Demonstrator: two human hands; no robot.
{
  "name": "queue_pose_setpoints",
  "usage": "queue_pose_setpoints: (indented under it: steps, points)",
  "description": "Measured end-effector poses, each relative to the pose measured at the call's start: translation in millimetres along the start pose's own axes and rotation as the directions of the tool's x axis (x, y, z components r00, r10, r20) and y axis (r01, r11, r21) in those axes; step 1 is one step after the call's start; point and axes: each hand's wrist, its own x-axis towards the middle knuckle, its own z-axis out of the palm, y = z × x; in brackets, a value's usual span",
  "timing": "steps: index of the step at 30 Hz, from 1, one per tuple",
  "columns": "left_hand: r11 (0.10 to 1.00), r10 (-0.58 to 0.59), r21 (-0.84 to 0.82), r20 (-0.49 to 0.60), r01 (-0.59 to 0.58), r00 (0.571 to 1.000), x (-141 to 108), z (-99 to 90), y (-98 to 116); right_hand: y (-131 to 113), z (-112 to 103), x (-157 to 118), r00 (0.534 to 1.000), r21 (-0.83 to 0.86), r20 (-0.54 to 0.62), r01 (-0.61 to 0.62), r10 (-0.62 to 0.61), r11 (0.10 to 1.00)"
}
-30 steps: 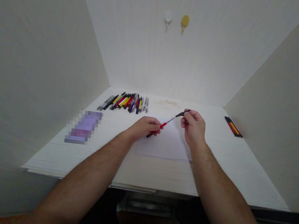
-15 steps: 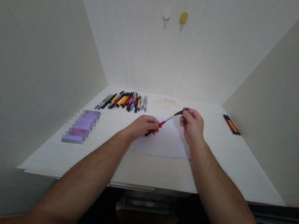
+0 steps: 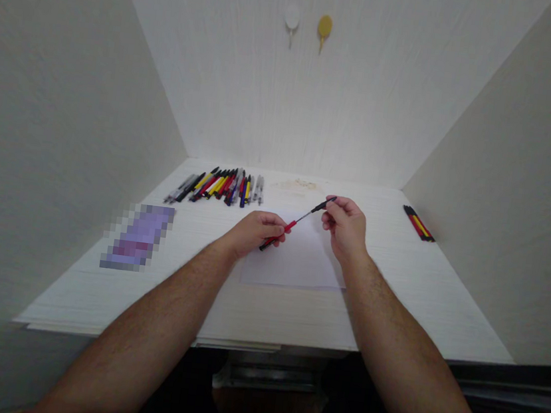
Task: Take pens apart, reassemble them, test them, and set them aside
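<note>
Between the fingers of my left hand [image 3: 257, 232] is a red pen barrel [image 3: 290, 226] with a black lower end, tilted up to the right. My right hand [image 3: 346, 227] pinches a black pen tip piece [image 3: 324, 205]. A thin refill [image 3: 304, 215] spans the gap between the black piece and the red barrel, in line with both. Both hands are held over a sheet of white paper [image 3: 292, 269] on the white desk [image 3: 262, 315].
A row of several pens [image 3: 218, 185], red, yellow, black, blue and clear, lies at the back left. A smaller group of pens [image 3: 418, 224] lies by the right wall. A blurred purple item [image 3: 144, 234] lies at left. Two hooks, one white [image 3: 292, 17] and one yellow [image 3: 324, 26], are on the back wall.
The whole view has shifted slightly, so everything appears a little further left. Both hands keep their hold on the pen parts, and the gap between them looks about the same.
</note>
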Motion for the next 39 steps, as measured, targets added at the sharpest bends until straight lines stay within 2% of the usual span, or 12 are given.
queue_pose_setpoints:
  steps: [7,16,39]
  points:
    - [1.000,-0.005,-0.003,-0.012,0.005,1.000,-1,1.4,3,0,3,-3,0.999,-0.002,0.041,-0.017,0.017,1.000]
    - [1.000,0.019,0.003,0.015,-0.019,1.000,-2,3.0,5,12,8,-9,0.976,-0.048,0.212,-0.045,0.054,0.998]
    - [0.998,0.050,0.050,-0.017,-0.049,0.999,-1,1.8,2,10,7,-9,0.966,-0.127,0.247,-0.047,0.077,0.991]
